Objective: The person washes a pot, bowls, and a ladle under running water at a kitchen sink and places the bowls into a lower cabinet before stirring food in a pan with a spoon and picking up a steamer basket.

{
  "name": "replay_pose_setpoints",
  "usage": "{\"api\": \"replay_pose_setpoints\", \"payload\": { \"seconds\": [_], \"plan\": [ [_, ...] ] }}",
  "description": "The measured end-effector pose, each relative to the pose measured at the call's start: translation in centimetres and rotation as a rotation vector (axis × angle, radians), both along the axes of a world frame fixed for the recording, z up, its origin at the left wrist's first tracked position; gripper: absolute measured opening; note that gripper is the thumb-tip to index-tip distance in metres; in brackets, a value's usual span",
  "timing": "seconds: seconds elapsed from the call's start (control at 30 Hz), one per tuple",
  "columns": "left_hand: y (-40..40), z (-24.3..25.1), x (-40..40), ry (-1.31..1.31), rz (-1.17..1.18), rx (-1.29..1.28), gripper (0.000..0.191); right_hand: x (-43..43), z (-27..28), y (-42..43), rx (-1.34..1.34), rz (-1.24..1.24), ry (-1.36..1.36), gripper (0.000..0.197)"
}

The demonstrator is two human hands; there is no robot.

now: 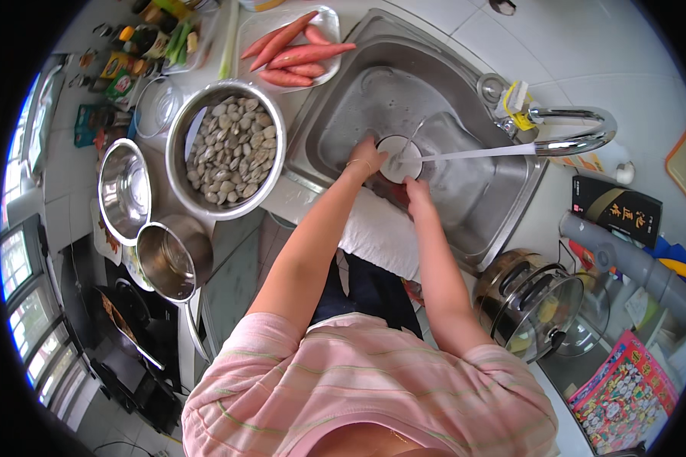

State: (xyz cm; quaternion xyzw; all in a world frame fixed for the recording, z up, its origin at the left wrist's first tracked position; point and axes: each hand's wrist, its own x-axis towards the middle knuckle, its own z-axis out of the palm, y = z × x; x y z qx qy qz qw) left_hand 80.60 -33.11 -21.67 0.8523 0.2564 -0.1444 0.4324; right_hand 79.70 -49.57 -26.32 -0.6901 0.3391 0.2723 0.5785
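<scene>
Over the basin of a stainless steel sink (354, 103), I hold a small round white bowl (397, 168) between both hands. My left hand (368, 155) grips its left rim, with the thumb over the edge. At the near right rim is my right hand (418, 193), thumb up and the other fingers partly hidden. From a chrome faucet (605, 134) on the right, a stream of water runs into the bowl. A white cloth (377, 228) lies along the sink's front edge, beneath my forearms.
Left of the sink stands a large steel basin (174, 171) of clams (234, 145), beside an upright steel bowl (124, 188) and a saucepan (168, 257). Sweet potatoes (303, 54) fill a tray behind. A lidded steel pot (514, 291) and a black box (614, 208) stand at the right.
</scene>
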Motion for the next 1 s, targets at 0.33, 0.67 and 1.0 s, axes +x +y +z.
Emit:
{"api": "replay_pose_setpoints", "payload": {
  "seconds": [0.33,0.67,1.0],
  "plan": [
    [-5.2,-2.2,2.4,0.416,-0.399,-0.470,0.040,4.4,1.1,-5.7,-0.534,0.337,-0.653,0.048],
    [-1.4,-7.4,6.2,0.046,-0.489,-0.092,0.025,5.4,5.0,-3.3,-0.188,0.078,-0.501,0.035],
    [-3.9,-7.8,7.5,-0.009,-0.827,0.344,0.024,5.6,8.3,-2.0,0.038,0.118,-0.008,0.019]
  ]
}}
